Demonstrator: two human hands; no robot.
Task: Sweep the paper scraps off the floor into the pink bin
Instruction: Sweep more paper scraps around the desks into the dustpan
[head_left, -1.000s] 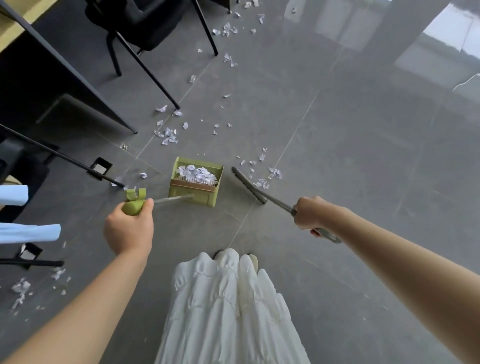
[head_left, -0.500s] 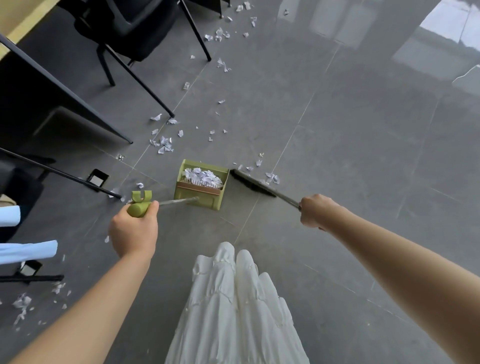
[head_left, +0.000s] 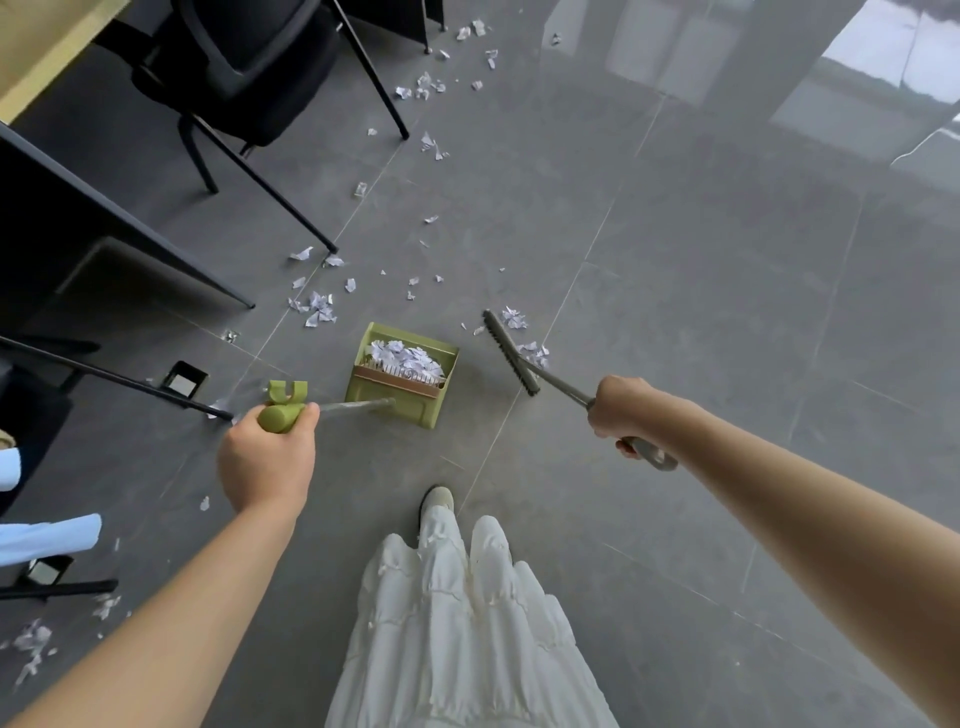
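Head view: left hand (head_left: 267, 457) grips green dustpan (head_left: 402, 374) handle; right hand (head_left: 621, 408) grips broom (head_left: 511, 353) handle, both arms outstretched.

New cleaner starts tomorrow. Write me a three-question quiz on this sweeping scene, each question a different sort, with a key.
1. True or false: the green dustpan already holds paper scraps.
2. Which hand holds the broom? A) left hand B) right hand C) neither
3. Fill in: loose scraps lie right beside the broom head, on the side away from the ____.

Key:
1. True; white scraps fill its tray.
2. B; the right hand grips the grey broom handle, while the left hand grips the dustpan's green handle.
3. Dustpan.
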